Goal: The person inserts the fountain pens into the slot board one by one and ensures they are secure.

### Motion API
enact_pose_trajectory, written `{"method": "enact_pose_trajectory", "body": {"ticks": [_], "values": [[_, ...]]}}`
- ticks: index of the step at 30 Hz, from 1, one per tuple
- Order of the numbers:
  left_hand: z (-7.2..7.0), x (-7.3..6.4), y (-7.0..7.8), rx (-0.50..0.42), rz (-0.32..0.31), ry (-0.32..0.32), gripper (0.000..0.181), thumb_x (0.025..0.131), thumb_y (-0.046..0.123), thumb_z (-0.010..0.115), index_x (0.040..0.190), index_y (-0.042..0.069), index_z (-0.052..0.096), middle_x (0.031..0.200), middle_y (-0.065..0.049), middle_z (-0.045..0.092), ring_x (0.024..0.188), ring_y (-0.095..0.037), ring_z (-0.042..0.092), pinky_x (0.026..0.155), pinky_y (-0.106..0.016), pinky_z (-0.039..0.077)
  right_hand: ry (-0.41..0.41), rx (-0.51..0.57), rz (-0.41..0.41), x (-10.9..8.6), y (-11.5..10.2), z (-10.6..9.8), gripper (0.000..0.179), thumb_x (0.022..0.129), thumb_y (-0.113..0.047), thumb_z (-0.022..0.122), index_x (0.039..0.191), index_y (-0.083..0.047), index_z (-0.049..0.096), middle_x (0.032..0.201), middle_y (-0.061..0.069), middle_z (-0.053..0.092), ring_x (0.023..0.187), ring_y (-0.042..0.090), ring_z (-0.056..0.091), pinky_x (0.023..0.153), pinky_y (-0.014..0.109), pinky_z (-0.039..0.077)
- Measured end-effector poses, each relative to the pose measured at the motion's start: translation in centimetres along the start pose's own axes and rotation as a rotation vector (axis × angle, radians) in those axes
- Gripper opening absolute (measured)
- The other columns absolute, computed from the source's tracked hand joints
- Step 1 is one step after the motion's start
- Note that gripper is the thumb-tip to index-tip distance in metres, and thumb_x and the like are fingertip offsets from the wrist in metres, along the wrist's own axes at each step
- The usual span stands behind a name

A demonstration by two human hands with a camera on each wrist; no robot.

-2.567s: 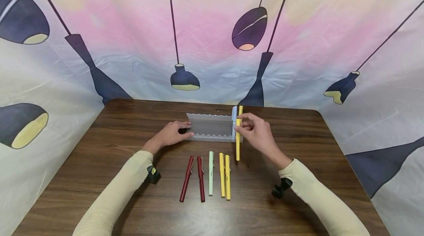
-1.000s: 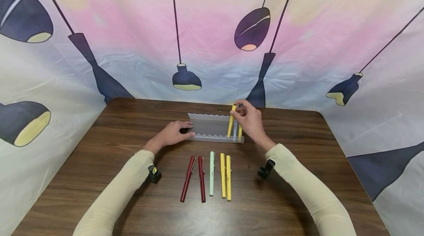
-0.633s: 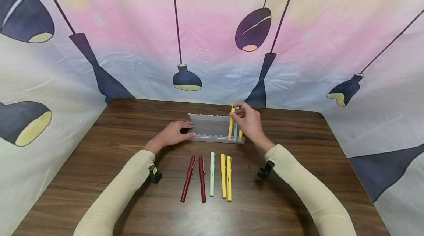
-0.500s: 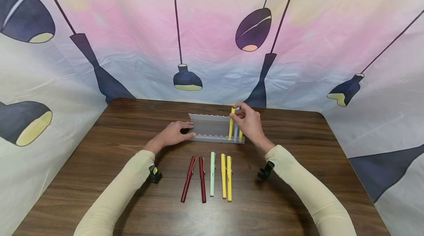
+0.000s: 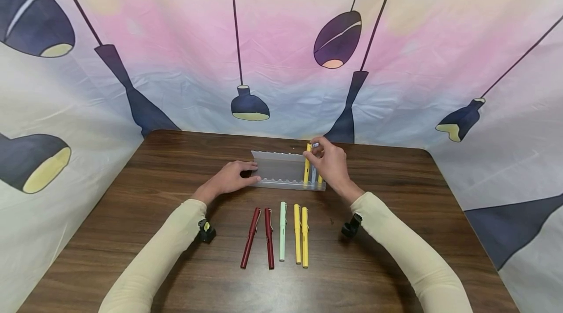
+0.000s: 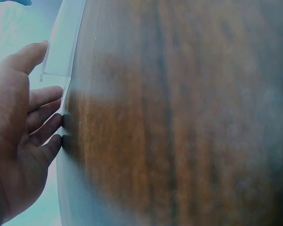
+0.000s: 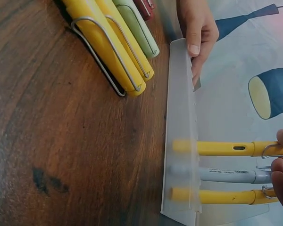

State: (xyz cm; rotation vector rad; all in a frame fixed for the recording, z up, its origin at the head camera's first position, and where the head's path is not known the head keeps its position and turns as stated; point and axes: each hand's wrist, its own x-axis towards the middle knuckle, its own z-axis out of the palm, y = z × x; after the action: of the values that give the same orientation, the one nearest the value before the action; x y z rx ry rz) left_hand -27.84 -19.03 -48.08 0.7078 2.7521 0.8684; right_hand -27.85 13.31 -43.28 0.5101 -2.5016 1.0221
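A clear plastic pen rack [image 5: 281, 185] with notched edges lies near the table's back. My left hand [image 5: 230, 177] rests at its left end, thumb at the front and fingers loosely bent in the left wrist view. My right hand [image 5: 332, 161] pinches the clip end of a yellow pen [image 5: 306, 174], whose lower end stands behind the rack's front lip. Right of it in the rack are a pale blue pen [image 7: 226, 175] and another yellow pen [image 7: 226, 197], parallel to it. Their upper ends are partly hidden by my right hand.
In front of the rack lie two dark red pens [image 5: 269, 239], a mint green pen [image 5: 282, 232] and two yellow pens [image 5: 305, 239], side by side on the wooden table [image 5: 374, 264]. Behind the table hangs a cloth printed with lamps [image 5: 281, 49].
The right hand has moved the yellow pen from in front of the rack's right end into the rack, left of the pale blue pen, and straightened it. The left hand has stayed put.
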Motion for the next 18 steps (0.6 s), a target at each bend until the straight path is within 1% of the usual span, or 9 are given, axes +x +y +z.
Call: {"method": "enact_pose_trajectory", "body": {"ticks": [6, 10, 18], "values": [[0.03, -0.02, 0.01, -0.004, 0.003, 0.003, 0.063, 0.099, 0.051, 0.063, 0.143, 0.005, 0.061, 0.154, -0.013, 0.050, 0.146, -0.035, 0.042, 0.116, -0.055, 0.037, 0.009, -0.053, -0.015, 0.05, 0.04, 0.08, 0.030, 0.093, -0.028, 0.079, 0.117, -0.012, 0.070, 0.084, 0.005, 0.075, 0.071, 0.019, 0.069, 0.065, 0.042, 0.055], [0.11, 0.06, -0.09, -0.007, 0.002, 0.002, 0.063, 0.099, 0.051, 0.063, 0.143, 0.006, 0.061, 0.154, -0.013, 0.050, 0.146, -0.034, 0.042, 0.115, -0.054, 0.038, 0.009, -0.062, -0.020, 0.07, -0.05, -0.06, 0.030, 0.093, -0.028, 0.078, 0.118, -0.012, 0.071, 0.084, 0.005, 0.075, 0.070, 0.019, 0.070, 0.063, 0.041, 0.055], [0.11, 0.09, -0.17, -0.006, 0.006, 0.005, 0.063, 0.099, 0.051, 0.063, 0.143, 0.005, 0.060, 0.153, -0.013, 0.051, 0.145, -0.034, 0.042, 0.115, -0.054, 0.038, -0.017, -0.045, -0.007, -0.06, -0.11, -0.32, 0.029, 0.096, -0.018, 0.068, 0.124, -0.009, 0.071, 0.088, 0.005, 0.076, 0.072, 0.017, 0.071, 0.059, 0.038, 0.055]]}}
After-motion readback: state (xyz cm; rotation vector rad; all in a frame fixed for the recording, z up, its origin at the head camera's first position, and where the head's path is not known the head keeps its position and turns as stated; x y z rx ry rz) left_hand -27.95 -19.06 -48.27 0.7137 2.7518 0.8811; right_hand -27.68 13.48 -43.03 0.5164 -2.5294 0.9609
